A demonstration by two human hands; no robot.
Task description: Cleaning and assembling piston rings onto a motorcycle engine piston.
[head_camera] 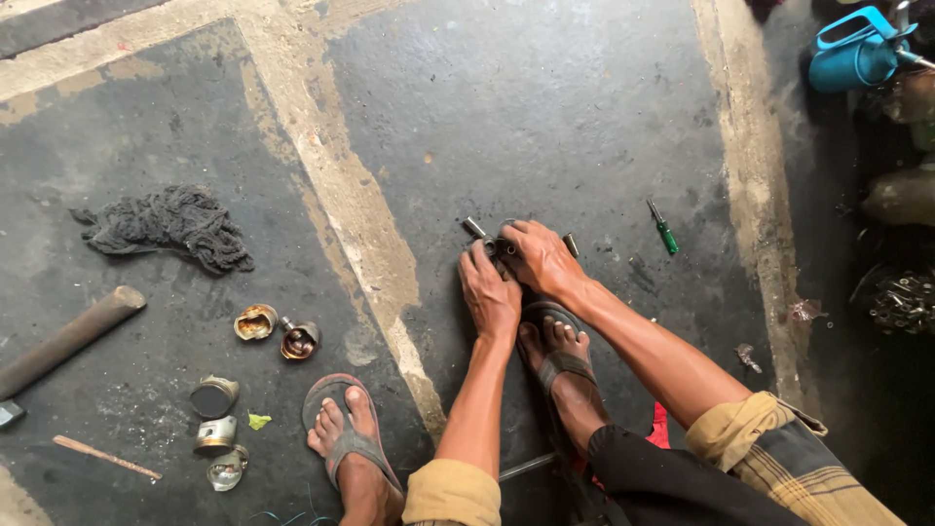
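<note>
We see the scene in soft, even daylight, bright enough to read the dark floor (545, 107) clearly. Shadows are faint and short, pooling just under the hands and feet. The right edge falls into deep shade, where details turn murky. A dull sheen lies on the metal cups (255, 321) at the left. Focus is fairly sharp mid-frame, and lines bend slightly toward the corners.
</note>
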